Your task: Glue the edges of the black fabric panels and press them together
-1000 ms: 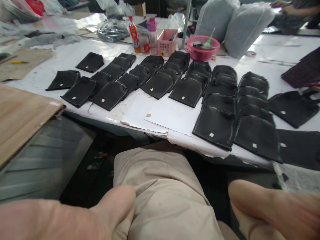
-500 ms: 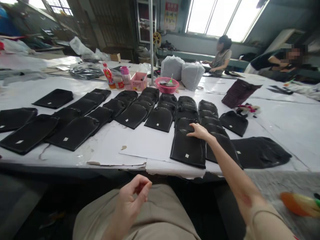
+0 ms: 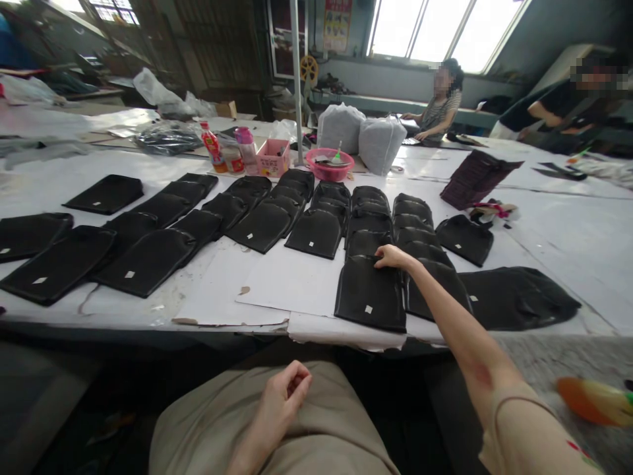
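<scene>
Flat black pieces, smooth and leather-like with one rounded end, lie in overlapping rows on the white tabletop. My right hand reaches out and has its fingers closed on the upper edge of the front black piece, which bears a small white sticker. Just to the right runs another overlapping row of black pieces. Above my lap, my left hand is curled, thumb against fingers, with nothing visible in it.
A pink basin, a pink box and bottles stand toward the back beside a metal pole. Two grey-white bundles sit behind. Dark folded material lies at right. Two people work at the far right.
My right hand's fingers have closed on the front black piece's upper edge. My left hand has shifted right and slightly down over my lap, and its fingers are curled closer together.
</scene>
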The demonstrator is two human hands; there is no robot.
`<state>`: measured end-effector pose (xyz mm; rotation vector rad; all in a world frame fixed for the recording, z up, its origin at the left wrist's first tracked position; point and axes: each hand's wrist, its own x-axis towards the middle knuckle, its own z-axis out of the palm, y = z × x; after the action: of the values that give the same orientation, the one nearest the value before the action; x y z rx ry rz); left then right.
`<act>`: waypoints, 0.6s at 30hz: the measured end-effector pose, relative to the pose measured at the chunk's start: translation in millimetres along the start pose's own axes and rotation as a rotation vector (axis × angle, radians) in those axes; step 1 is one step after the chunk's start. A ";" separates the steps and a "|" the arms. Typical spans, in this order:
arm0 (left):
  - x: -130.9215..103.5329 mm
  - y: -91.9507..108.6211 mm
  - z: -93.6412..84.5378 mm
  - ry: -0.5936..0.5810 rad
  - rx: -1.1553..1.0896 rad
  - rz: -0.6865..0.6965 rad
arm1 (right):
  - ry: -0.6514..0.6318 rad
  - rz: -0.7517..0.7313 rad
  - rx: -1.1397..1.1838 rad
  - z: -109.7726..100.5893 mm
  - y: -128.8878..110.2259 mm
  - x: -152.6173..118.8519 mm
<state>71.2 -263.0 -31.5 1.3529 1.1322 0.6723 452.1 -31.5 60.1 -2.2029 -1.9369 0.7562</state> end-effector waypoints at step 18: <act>24.1 59.0 -41.3 0.432 -0.211 0.160 | -0.435 -0.103 1.075 22.4 -147.2 -116.9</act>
<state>55.9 -215.2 25.6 1.1537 1.2551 1.2096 303.0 -122.2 133.4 -1.3183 -1.2056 1.8047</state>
